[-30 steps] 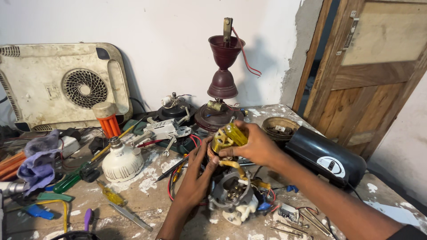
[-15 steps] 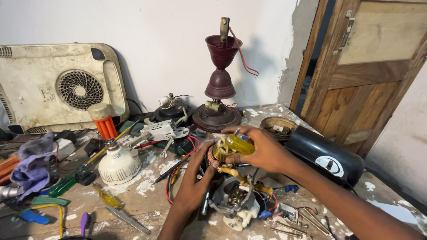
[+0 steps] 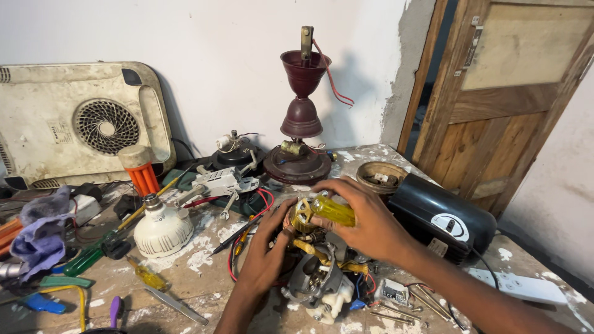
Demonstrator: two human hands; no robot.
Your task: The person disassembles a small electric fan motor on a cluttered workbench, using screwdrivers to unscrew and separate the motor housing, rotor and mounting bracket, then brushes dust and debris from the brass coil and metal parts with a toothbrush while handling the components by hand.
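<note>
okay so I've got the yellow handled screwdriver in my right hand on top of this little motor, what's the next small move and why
Probably keep the left hand braced against the small motor assembly and turn the yellow-handled screwdriver gently with the right hand. The tool lies across the brass-coloured part on top; its tip is hidden, so check it is seated first. Loose wires crowd the base, so a slip could snag them.

A round white label sat on the side of the black cylindrical casing at the right of the bench, with a dark mark at its centre. A small pale sticker, rectangular, was on the cream appliance panel leaning against the wall at left, beside its round vent.
</note>
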